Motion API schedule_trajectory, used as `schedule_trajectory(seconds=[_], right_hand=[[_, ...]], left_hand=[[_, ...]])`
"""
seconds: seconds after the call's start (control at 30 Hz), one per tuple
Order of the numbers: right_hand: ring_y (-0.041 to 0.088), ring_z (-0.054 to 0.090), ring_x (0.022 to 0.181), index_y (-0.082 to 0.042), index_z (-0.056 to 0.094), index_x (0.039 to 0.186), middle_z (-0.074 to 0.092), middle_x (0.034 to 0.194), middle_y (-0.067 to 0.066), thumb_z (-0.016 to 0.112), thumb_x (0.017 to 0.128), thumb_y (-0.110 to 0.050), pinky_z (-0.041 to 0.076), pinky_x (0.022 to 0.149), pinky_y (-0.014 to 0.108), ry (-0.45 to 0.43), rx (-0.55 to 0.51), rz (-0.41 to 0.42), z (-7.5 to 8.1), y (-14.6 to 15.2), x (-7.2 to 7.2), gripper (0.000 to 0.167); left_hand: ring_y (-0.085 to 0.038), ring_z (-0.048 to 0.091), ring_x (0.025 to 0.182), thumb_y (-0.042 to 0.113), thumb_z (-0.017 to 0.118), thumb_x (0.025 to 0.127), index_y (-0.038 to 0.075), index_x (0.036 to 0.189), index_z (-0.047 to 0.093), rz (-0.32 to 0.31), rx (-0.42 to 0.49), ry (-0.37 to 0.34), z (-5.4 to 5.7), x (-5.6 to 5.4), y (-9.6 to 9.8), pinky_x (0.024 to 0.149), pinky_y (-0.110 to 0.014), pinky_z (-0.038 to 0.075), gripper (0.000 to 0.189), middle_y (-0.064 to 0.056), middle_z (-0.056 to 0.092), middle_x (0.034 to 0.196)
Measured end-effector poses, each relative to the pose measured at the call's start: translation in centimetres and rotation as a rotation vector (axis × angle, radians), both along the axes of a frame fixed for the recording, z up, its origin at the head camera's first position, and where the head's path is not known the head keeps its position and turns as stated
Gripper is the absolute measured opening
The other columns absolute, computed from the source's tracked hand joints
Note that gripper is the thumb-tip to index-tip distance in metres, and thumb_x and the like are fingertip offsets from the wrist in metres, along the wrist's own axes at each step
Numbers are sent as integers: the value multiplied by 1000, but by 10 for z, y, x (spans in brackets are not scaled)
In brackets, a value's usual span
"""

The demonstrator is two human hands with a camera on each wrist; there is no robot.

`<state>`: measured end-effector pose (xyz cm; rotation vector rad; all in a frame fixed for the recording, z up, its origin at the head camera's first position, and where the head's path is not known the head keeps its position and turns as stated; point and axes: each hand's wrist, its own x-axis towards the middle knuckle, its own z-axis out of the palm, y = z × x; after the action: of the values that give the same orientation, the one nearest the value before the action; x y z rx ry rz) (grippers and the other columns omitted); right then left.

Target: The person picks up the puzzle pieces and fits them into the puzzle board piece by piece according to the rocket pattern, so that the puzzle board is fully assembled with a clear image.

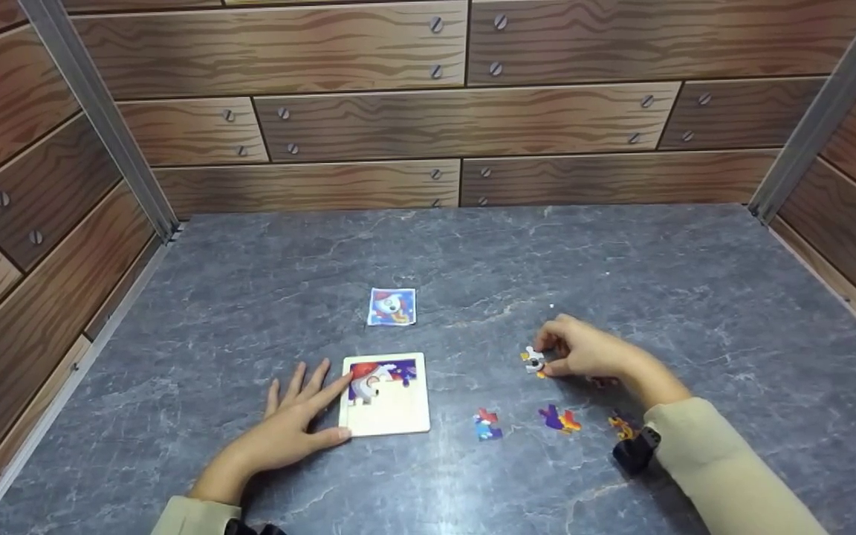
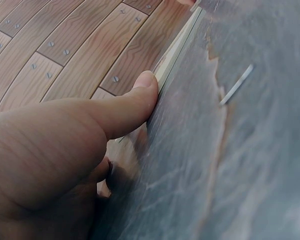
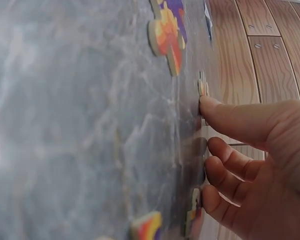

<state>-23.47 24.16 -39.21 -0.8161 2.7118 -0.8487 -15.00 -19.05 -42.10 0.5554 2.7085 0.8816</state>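
A square puzzle tray (image 1: 391,416) with a pale frame lies on the table, its upper part filled with pieces of a red, white and purple picture. My left hand (image 1: 298,420) rests with spread fingers at the tray's left side, index fingertip over the picture and thumb at the lower left corner. In the left wrist view the thumb (image 2: 125,107) presses against the tray's edge. To the right of the tray, my right hand (image 1: 584,353) pinches a white and orange puzzle piece (image 1: 533,362) between thumb and index finger, close over the tabletop. The other right fingers are curled.
A small picture card (image 1: 391,307) lies behind the tray. Loose pieces lie at the right: a red and blue one (image 1: 487,425), a purple and orange one (image 1: 560,419), and an orange one (image 1: 621,426) by the right wrist. Wood-patterned walls (image 1: 368,122) enclose the grey table (image 1: 279,260).
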Motion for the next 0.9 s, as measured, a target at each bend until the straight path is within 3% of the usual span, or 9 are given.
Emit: schedule_trajectory(seconds=[0.23, 0.47, 0.9], right_hand=[[16, 46, 76, -6, 60, 86, 49, 84, 4, 76, 71, -15, 39, 66, 27, 34, 11, 36, -1, 1, 0, 24], [15, 47, 74, -7, 60, 86, 51, 84, 2, 74, 71, -17, 42, 65, 27, 52, 32, -10, -3, 1, 0, 23], [12, 52, 67, -5, 59, 91, 59, 82, 3, 74, 76, -17, 47, 59, 24, 16, -63, -38, -3, -1, 1, 25]], left_hand=[[-37, -12, 138, 54, 58, 85, 28, 147, 27, 5, 1, 0, 0, 0, 1, 100, -60, -19, 75, -11, 5, 155], [-37, -12, 138, 56, 57, 84, 29, 147, 27, 2, -15, 5, 1, -2, 2, 100, -60, -19, 75, -10, 4, 155], [-36, -12, 138, 56, 58, 84, 31, 147, 26, 11, -26, 12, -1, -1, 1, 101, -60, -17, 75, -9, 4, 155]])
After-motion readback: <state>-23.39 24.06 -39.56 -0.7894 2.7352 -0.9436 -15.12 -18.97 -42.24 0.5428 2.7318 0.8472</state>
